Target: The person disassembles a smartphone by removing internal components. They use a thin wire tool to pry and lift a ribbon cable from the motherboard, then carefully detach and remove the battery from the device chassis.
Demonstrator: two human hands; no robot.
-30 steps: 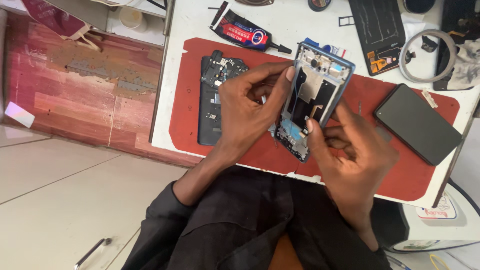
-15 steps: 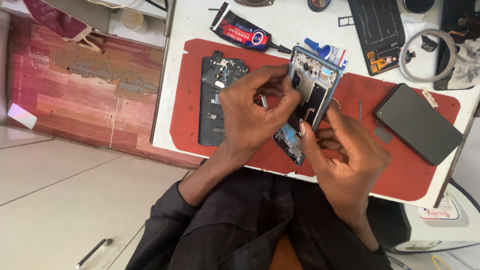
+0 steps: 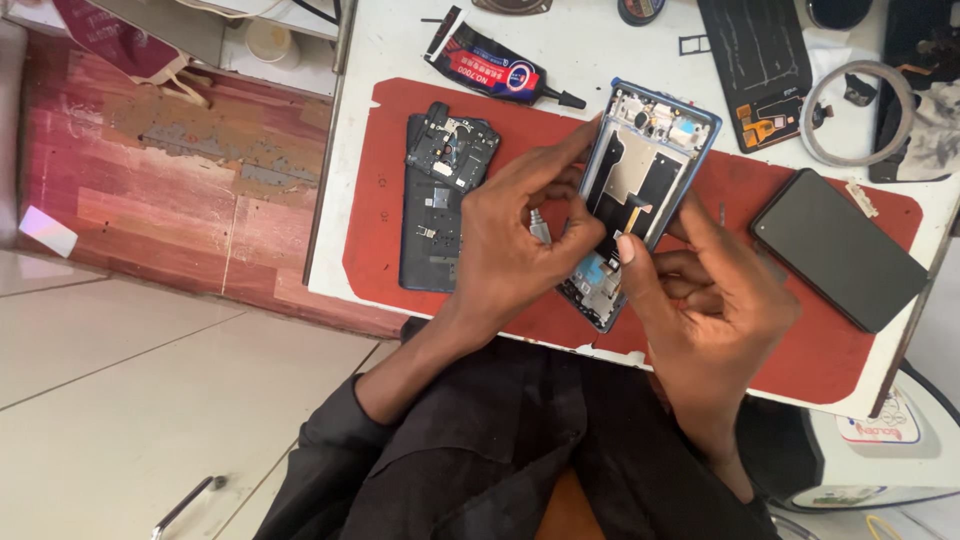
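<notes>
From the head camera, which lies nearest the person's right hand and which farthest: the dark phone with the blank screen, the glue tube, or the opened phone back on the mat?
Measured from the right hand:
1. Dark phone with blank screen, on the red mat just beyond that hand.
2. Opened phone back, on the mat past the left hand.
3. Glue tube, on the white tabletop at the far edge.

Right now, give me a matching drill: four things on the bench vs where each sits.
Things:
1. phone frame
2. glue tube
3. dark back cover
4. black screen panel

Places:
A. on the red mat's right end
B. on the mat beside the left hand
C. on the white table above the mat
D. held in both hands

Pairs: 1-D, 2-C, 3-B, 4-A
</notes>
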